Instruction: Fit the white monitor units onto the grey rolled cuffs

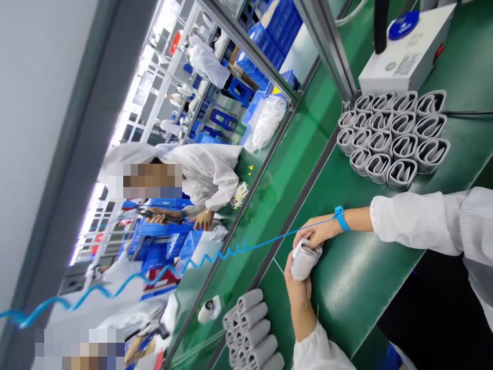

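1. Two bare hands meet on one grey fabric roll [304, 261], held just above the green surface [358, 277] near its edge by the conveyor lane [269, 190].
2. The left hand [296, 285] comes up from below and cups the roll's side, its thumb and fingers closed around it. The right hand [314, 234] lies curled over the top end, with the fingertips pressing on the coiled edge. Both hands are grasping the roll; neither is free.
3. The work in hand looks like tightening or finishing the roll. To do it well, I judge that the left hand should grip evenly round the body so the layers do not telescope. The right hand should square the end and tuck the loose edge flat.
4. A blue wrist strap [341, 218] sits on the right wrist, and its coiled cord [200, 261] runs away across the lane. The cord is best held clear of the roll so it cannot catch in the layers.
5. Finished-looking rolls give the measure. A block of upright rolls [393, 139] stands in tight rows beside a white box [404, 61], and a batch of lying rolls [250, 329] rests near the left forearm. Matching their girth and flat ends seems the mark of a good one.
6. Across the lane a co-worker in a white coat [208, 174] handles other things. A small white part [210, 309] lies on the lane, well apart from the hands.
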Motion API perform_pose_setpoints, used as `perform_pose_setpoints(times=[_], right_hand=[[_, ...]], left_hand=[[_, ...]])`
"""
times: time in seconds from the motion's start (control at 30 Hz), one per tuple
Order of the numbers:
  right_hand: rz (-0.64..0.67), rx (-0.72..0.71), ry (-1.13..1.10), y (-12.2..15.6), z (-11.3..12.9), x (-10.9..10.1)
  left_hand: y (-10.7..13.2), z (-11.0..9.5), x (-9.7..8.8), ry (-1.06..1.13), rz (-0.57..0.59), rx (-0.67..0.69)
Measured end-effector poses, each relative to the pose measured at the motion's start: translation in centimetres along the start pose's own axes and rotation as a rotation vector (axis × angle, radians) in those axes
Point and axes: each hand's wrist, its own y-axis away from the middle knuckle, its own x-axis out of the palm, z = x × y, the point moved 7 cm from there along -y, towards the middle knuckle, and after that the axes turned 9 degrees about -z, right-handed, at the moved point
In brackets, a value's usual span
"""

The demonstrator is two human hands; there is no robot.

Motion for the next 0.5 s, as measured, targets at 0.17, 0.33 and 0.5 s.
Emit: perform_pose_setpoints(times=[0.17,0.33,0.5], right_hand=[[-0.024,-0.120,0.229,-0.2,0.5,-0.5],[-0.052,-0.125,0.260,-0.2,0.6,-0.6],[-0.025,-0.143,0.279,0.1,1.1,0.0]], left_hand=[[-1.1,2.1,0.3,0.061,0.051,-0.136],[-1.4,2.7,-0.2,0.044,0.047,-0.126],[-1.2,2.6,-0.1,0.056,0.043,-0.097]])
